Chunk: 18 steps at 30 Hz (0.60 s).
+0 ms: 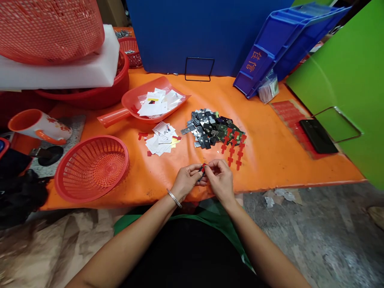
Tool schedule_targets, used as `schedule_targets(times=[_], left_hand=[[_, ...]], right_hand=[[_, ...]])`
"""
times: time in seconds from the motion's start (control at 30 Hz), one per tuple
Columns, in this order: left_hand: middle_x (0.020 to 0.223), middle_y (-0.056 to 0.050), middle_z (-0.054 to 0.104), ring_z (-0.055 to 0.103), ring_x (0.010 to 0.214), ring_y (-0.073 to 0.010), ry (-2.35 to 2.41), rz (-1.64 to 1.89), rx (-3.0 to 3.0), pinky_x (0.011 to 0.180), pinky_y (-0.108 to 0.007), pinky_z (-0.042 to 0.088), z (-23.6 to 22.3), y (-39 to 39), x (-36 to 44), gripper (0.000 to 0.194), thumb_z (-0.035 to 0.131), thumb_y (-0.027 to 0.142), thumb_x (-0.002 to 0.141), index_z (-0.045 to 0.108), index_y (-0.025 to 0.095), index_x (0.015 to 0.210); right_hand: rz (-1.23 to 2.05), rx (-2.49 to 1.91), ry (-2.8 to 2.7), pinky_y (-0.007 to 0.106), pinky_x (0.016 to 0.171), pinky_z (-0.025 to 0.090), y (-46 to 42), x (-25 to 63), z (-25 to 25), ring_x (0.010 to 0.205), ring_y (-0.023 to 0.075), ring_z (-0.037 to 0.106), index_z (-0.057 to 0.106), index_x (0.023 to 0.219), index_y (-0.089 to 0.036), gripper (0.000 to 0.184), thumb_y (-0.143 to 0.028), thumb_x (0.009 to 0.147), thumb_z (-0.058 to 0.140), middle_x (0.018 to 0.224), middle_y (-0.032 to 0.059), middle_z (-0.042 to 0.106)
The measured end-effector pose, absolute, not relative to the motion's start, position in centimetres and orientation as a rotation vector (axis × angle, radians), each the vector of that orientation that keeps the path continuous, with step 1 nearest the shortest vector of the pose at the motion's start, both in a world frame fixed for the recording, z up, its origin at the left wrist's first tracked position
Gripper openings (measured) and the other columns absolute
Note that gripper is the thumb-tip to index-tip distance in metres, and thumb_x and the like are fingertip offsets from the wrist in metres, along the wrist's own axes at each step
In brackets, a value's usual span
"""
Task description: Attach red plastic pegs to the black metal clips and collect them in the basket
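Our orange bench (162,180) carries a basket (90,170), a scoop (115,117) and a dark pile (207,124). Near its front edge our left hand (186,182) and right hand (222,180) meet, fingers pinched together on one small dark piece (203,169) with red on it. We judge it best to brace the piece with the left, keep the red straight and press evenly.
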<state>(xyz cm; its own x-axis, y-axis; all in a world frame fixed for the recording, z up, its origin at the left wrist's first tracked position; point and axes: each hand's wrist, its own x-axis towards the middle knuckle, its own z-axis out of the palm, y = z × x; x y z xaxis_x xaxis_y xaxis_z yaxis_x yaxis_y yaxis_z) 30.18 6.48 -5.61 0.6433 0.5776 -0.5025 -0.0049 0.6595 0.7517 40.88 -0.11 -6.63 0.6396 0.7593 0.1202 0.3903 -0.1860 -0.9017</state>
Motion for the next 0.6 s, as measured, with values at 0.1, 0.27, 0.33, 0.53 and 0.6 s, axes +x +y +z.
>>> schedule_targets(times=[0.1, 0.27, 0.33, 0.53, 0.6], left_hand=[[0.074, -0.005, 0.069, 0.064, 0.061, -0.0118, 0.780, 0.380, 0.805, 0.064, -0.025, 0.054, -5.6, 6.5, 30.0, 0.026, 0.063, 0.015, 0.074, 0.064, 0.008, 0.099], [0.073, -0.005, 0.068, 0.064, 0.064, -0.0126, 0.733, 0.388, 0.821, 0.066, -0.026, 0.054, -5.6, 6.4, 29.6, 0.030, 0.066, 0.022, 0.072, 0.065, 0.009, 0.099], [0.074, -0.006, 0.068, 0.064, 0.066, -0.0130, 0.727, 0.393, 0.837, 0.066, -0.025, 0.054, -5.6, 6.4, 29.5, 0.032, 0.067, 0.025, 0.072, 0.065, 0.009, 0.099], [0.078, -0.006, 0.068, 0.064, 0.069, -0.0125, 0.687, 0.376, 0.874, 0.070, -0.026, 0.053, -5.4, 6.1, 29.5, 0.035, 0.071, 0.031, 0.068, 0.066, 0.010, 0.096], [0.082, -0.006, 0.068, 0.065, 0.071, -0.0133, 0.679, 0.375, 0.891, 0.071, -0.026, 0.053, -5.2, 6.0, 29.3, 0.035, 0.073, 0.032, 0.067, 0.065, 0.011, 0.094]], right_hand=[[0.500, -1.853, -0.876, 0.025, 0.055, 0.045, -0.1, 40.8, -6.4, 0.058, 0.0114, 0.052, 0.054, 0.072, -0.019, 0.017, -0.033, 0.077, 0.061, 0.075, 0.0008, 0.053], [0.559, -1.792, -0.677, 0.023, 0.047, 0.044, 0.1, 41.4, -6.1, 0.050, 0.0090, 0.051, 0.047, 0.096, -0.021, 0.045, -0.036, 0.063, 0.074, 0.078, -0.0023, 0.055], [0.702, -1.718, -0.648, 0.024, 0.047, 0.045, 0.2, 41.8, -6.0, 0.049, 0.0100, 0.051, 0.048, 0.097, -0.020, 0.049, -0.038, 0.061, 0.075, 0.073, -0.0032, 0.056], [0.919, -1.675, -0.768, 0.026, 0.055, 0.045, 0.1, 42.5, -5.6, 0.056, 0.0136, 0.055, 0.060, 0.067, -0.016, 0.029, -0.045, 0.070, 0.065, 0.062, 0.0014, 0.060], [0.910, -1.690, -0.800, 0.025, 0.054, 0.043, 0.0, 42.4, -5.2, 0.056, 0.0134, 0.054, 0.061, 0.065, -0.016, 0.030, -0.045, 0.069, 0.066, 0.061, 0.0013, 0.060]])
